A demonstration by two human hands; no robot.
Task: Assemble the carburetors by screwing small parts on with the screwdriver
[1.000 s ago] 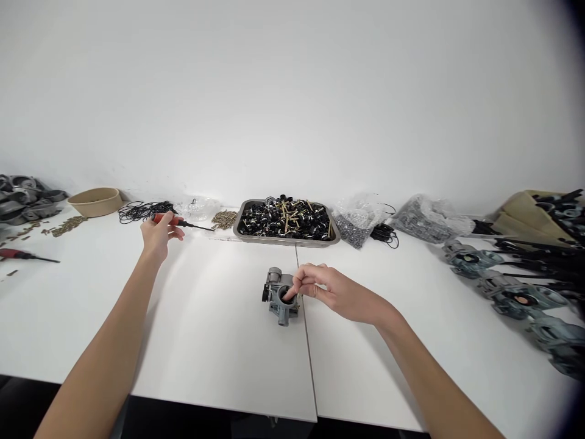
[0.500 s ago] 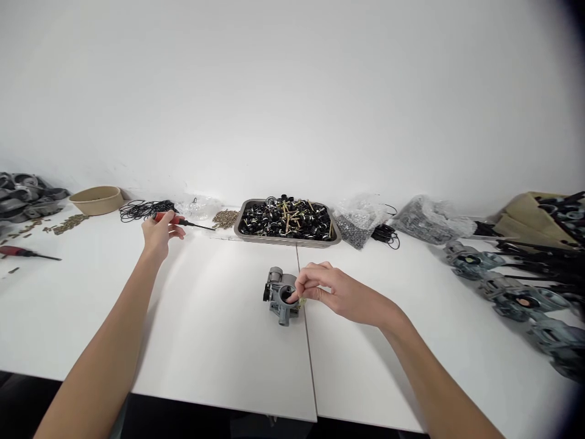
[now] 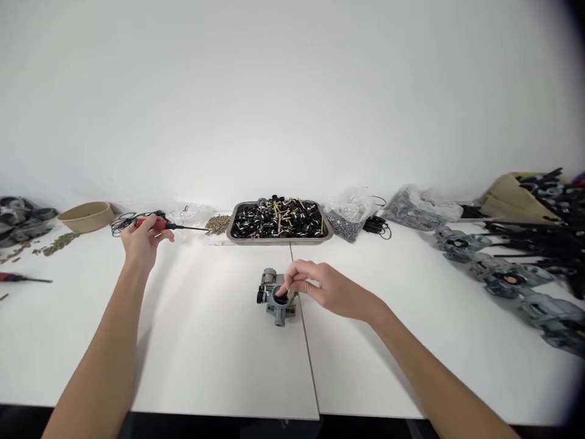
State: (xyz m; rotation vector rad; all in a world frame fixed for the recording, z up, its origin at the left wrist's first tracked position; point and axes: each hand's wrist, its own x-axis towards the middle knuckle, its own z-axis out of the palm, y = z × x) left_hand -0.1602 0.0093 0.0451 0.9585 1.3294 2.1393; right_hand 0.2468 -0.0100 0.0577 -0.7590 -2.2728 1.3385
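Note:
In the middle of the white table a grey metal carburetor (image 3: pixel 278 314) stands with its round opening facing up. My right hand (image 3: pixel 320 286) leans over it from the right, fingers curled, with the index fingertip inside the opening. Whether those fingers pinch a small part is hidden. Farther left, my left hand (image 3: pixel 141 241) is closed on the red handle of a screwdriver (image 3: pixel 158 224). Its dark shaft points right, toward a pile of small brass pieces (image 3: pixel 218 224).
Along the wall stand a metal tray (image 3: pixel 278 241) of black parts, plastic bags (image 3: pixel 423 210), a beige bowl (image 3: pixel 86 218) and black rings (image 3: pixel 121 224). More carburetors (image 3: pixel 507 277) line the right side. Another red screwdriver (image 3: pixel 22 278) lies at the left edge.
The camera view has shifted slightly. My left hand with the screwdriver has moved a little left. My right index fingertip has shifted left within the carburetor's opening.

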